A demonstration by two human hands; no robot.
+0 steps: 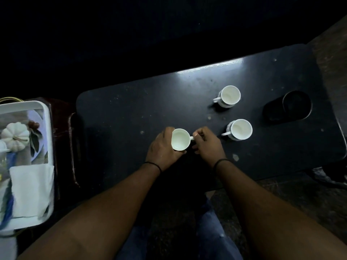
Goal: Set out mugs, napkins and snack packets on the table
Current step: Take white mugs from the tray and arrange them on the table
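I have the third mug (180, 139) between both hands near the front edge of the dark desk (131, 102), and it looks to be resting on the surface or just above it; the dim light does not let me say which. My left hand (163, 147) wraps the mug's left wall, fingers curled round it, while my right hand (207, 142) pinches the small handle, which sticks out to the right toward the other two. Those two mugs stand upright further right: the near mug (241, 129) just beyond my right hand, and the far mug (229, 96) behind it toward the back edge, both with handles pointing left. What matters for the next step, as I judge it, is that the napkins (31, 190) and whatever packets remain lie in the white tray (49, 139) well off to the left, beside the desk. My left hand is plainly the nearer one for that reach. The tray also holds a small white pumpkin ornament (15, 136), and a dark round container (294, 105) sits on the desk's right end. I would let go of the mug first and check that it stands steady.
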